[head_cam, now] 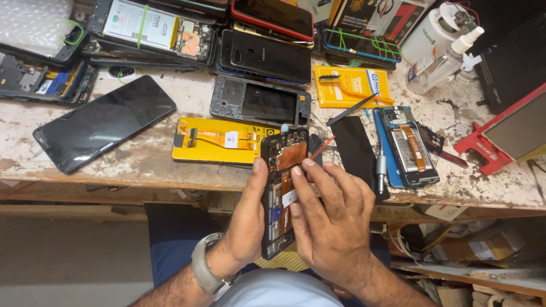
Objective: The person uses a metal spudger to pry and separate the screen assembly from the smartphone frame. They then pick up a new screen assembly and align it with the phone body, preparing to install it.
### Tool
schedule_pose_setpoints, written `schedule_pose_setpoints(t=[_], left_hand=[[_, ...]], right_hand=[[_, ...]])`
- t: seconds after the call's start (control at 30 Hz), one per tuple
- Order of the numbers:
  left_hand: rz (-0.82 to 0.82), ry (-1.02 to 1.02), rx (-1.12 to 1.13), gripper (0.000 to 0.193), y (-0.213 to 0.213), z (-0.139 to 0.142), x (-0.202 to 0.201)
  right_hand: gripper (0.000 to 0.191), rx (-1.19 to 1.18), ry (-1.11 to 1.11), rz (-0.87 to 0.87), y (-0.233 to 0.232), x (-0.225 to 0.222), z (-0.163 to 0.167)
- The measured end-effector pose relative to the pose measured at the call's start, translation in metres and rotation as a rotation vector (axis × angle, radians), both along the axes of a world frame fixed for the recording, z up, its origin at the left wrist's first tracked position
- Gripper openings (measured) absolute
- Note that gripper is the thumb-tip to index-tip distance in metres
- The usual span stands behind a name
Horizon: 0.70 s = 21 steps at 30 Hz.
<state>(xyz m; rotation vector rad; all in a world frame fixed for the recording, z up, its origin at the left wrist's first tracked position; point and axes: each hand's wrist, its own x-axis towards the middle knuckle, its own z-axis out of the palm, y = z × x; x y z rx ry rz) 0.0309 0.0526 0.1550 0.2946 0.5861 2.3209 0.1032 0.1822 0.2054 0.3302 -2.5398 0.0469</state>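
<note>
An opened black phone [282,165] with its back off shows a copper-coloured plate and circuit parts; it stands over the workbench's front edge. My left hand [247,219], with a grey wristwatch, grips its left side, thumb up along the edge. My right hand [333,222] holds its right side, and two fingertips press on the exposed inside near the copper plate. A yellow display panel [219,140] with an orange flex cable lies on the bench just behind the phone.
A worn wooden workbench [142,165] carries a black phone [102,122] at left, a black frame [260,102], another opened phone [406,146], a black strip [355,150], a screwdriver [381,169], a spray bottle [446,62] and a red stand [500,133]. Stacked phones line the back.
</note>
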Motion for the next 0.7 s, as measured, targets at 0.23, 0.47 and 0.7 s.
schedule_pose_setpoints(t=[0.23,0.47,0.7], left_hand=[[-0.039,-0.023,-0.032,0.068,-0.002,0.001,0.001],[-0.033,-0.054,-0.004,0.070,0.002,-0.002,0.005],[-0.050,-0.058,0.130,0.072,0.002,-0.010,0.004]], right_hand=[[0.044,-0.051,0.032,0.010,0.004,-0.001,-0.006],[0.041,-0.106,0.212,0.065,0.009,-0.004,-0.019],[0.041,-0.225,0.131,0.042,0.010,-0.004,-0.023]])
